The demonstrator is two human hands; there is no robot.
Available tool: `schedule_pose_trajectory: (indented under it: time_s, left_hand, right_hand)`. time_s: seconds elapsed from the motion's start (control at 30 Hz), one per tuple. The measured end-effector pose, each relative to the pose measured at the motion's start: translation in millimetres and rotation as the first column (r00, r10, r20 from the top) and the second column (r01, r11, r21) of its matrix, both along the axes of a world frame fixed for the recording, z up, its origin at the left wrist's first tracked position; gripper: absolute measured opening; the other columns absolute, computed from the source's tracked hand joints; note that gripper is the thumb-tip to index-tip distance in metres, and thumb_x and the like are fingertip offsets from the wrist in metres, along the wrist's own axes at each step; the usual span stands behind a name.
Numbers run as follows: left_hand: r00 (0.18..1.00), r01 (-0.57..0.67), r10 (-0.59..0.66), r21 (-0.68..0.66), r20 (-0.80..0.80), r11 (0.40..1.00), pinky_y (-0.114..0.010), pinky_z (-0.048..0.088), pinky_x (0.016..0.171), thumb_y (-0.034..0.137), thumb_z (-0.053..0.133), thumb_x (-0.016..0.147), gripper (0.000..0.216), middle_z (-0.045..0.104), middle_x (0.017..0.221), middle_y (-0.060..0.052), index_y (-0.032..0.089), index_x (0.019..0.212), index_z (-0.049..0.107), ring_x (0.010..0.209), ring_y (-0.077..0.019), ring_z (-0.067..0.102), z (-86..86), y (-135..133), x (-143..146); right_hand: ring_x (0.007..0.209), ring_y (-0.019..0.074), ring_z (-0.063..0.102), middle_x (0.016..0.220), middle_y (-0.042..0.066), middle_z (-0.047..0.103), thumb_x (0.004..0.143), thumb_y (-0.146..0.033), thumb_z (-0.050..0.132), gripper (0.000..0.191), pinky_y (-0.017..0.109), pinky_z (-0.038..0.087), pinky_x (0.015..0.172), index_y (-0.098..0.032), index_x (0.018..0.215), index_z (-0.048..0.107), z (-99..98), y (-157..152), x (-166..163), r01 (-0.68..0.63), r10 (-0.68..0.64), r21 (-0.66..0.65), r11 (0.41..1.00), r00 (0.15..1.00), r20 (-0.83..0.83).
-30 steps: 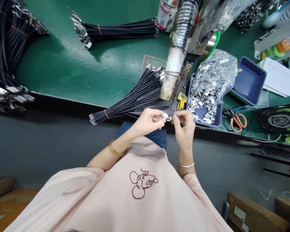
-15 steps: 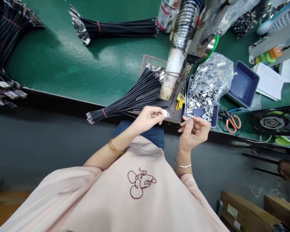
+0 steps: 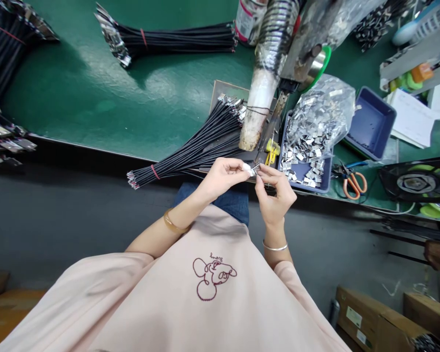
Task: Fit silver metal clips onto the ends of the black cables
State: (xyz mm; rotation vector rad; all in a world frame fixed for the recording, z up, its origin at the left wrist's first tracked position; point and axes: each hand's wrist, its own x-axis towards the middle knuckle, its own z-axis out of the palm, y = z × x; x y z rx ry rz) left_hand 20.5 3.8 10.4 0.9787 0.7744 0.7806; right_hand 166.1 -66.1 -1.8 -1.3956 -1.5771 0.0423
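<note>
My left hand [image 3: 225, 177] is closed in a pinch on a small metal connector [image 3: 255, 169]. White wrapping covers one of its fingertips. My right hand [image 3: 276, 191] meets it from the other side, thumb and fingers pinched at the same connector; whether it has a separate small piece is too fine to tell. Just behind the hands, a bundle of black cables [image 3: 190, 146] lies across a board at the bench edge. A blue tray [image 3: 327, 180] with loose metal shells [image 3: 304, 151] stands right of them, and a small yellow tool [image 3: 272, 151] lies between.
A tape-wrapped duct [image 3: 256, 107] hangs over the board. Orange-handled pliers [image 3: 354, 186], a second blue tray [image 3: 372, 122] and a black fan [image 3: 416, 182] sit to the right. Another tied cable bundle [image 3: 179, 39] lies at the back of the green bench [image 3: 106, 98].
My right hand has moved left from the edge of the shell tray to the connector in my left hand. The left hand stays nearly in place, and the view has shifted slightly.
</note>
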Motion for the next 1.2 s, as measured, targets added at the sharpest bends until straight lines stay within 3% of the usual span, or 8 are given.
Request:
schedule_pose_trajectory:
  time_s: [0.3,0.5,0.6,0.87,1.2]
  left_hand:
    - [0.99,0.123,-0.119,0.047,-0.078,0.991,-0.021,0.026,0.045,0.032,0.076,0.073,0.025,0.051,0.052,0.001,0.011,0.062,0.068,0.047,-0.0055,0.039,1.5,3.6,-9.1]
    - [0.996,0.069,-0.067,0.031,-0.053,0.997,-0.022,0.025,0.048,0.029,0.077,0.071,0.022,0.043,0.049,0.005,0.011,0.061,0.068,0.048,-0.0042,0.033,2.8,1.4,-3.8]
    - [0.998,0.061,-0.061,0.014,-0.031,0.998,-0.021,0.025,0.048,0.028,0.077,0.071,0.02,0.047,0.051,0.005,0.011,0.065,0.069,0.049,-0.0039,0.033,3.1,1.5,-2.8]
    - [0.988,0.137,-0.135,0.033,-0.07,0.99,-0.023,0.022,0.047,0.033,0.074,0.075,0.027,0.045,0.051,0.003,0.012,0.06,0.066,0.049,-0.0055,0.035,2.8,2.6,-9.3]
    - [0.999,0.028,-0.026,0.047,-0.044,0.998,-0.02,0.031,0.052,0.028,0.073,0.072,0.018,0.051,0.055,0.003,0.012,0.065,0.07,0.054,-0.0056,0.038,-3.0,-0.6,-0.5]
  right_hand:
    - [0.094,0.0187,0.076,0.103,0.005,0.077,0.089,-0.02,0.066,0.006,0.036,0.064,0.083,-0.021,0.083,0.063,-1.1,0.8,2.0,-0.01,-0.013,-0.131,0.991,0.985,-0.171]
    - [0.09,0.0178,0.076,0.106,0.005,0.077,0.088,-0.017,0.066,0.006,0.037,0.065,0.083,-0.022,0.085,0.063,0.4,0.2,2.1,-0.031,0.02,-0.082,0.996,0.992,-0.126]
    - [0.09,0.0171,0.076,0.107,0.005,0.077,0.087,-0.015,0.067,0.007,0.036,0.064,0.083,-0.022,0.085,0.064,0.3,1.6,2.2,-0.042,0.035,-0.06,0.997,0.992,-0.12]
    - [0.09,0.0173,0.076,0.107,0.006,0.077,0.088,-0.02,0.067,0.005,0.034,0.064,0.081,-0.021,0.084,0.064,-2.2,0.2,3.4,-0.058,0.015,-0.166,0.984,0.968,-0.252]
    - [0.089,0.0178,0.076,0.106,0.005,0.077,0.089,-0.019,0.065,0.006,0.037,0.064,0.082,-0.022,0.084,0.063,0.8,0.9,2.5,-0.029,0.017,-0.089,0.996,0.992,-0.128]
